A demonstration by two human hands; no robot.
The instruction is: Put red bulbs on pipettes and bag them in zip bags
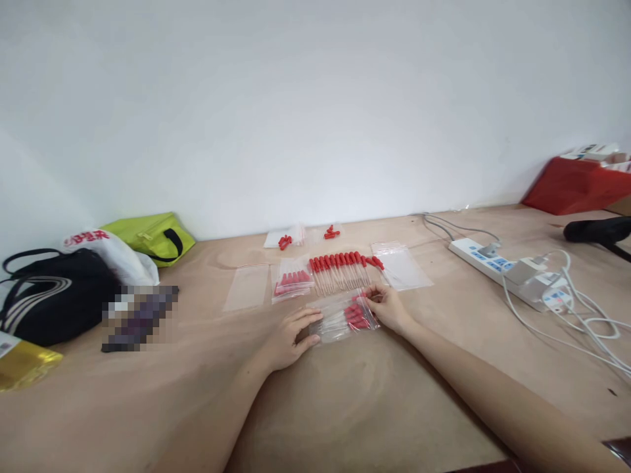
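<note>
The bare left hand (pixel 287 337) and right hand (pixel 387 307) grasp opposite ends of 1 clear rectangular plastic bag (pixel 345 318) of red-capped pale sticks (pixel 355 315) over the brown table (pixel 315 407), likely keeping it flat and steady.

Touching with left hand (pixel 290 336) and pinching with right hand (pixel 388 307) a clear bag (pixel 338 333), nearer than red-tipped sticks (pixel 340 268), left of power strip (pixel 494 264).
</note>
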